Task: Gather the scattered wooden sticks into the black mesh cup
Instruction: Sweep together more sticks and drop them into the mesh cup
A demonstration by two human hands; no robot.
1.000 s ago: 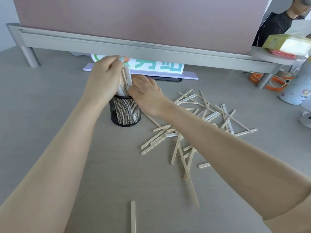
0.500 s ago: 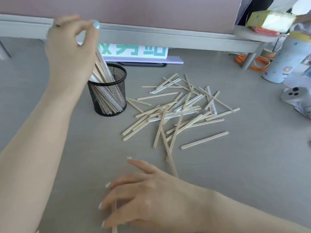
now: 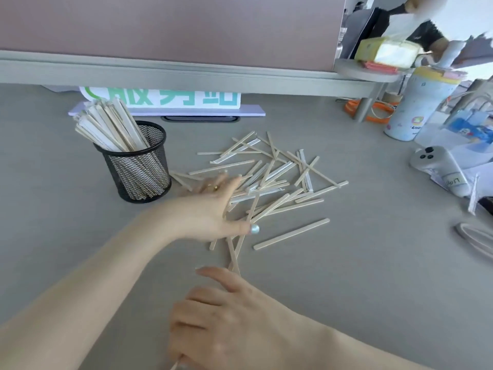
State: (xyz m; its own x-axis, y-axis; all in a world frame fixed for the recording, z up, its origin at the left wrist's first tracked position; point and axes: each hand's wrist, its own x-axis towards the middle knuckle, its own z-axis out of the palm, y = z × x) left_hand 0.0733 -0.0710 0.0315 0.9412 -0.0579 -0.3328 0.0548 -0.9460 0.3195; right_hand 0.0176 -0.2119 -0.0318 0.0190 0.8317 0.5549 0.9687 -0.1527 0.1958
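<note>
Sweeping open-fingered left hand [image 3: 213, 209] could knock the sticks-stuffed black mesh cup [image 3: 138, 166] beside it; right hand [image 3: 226, 324] pinches a pale wooden stick [image 3: 174, 365].

The left hand [image 3: 210, 209] covers part of the stick pile [image 3: 266, 182]; its fingers [image 3: 226, 182] are motion-blurred.

Bare forearms, no sleeves. The left hand [image 3: 210, 209] wears a gold ring [image 3: 215, 187] and pearly pale-blue nail polish; the right hand [image 3: 226, 324] wears light polish too.
</note>
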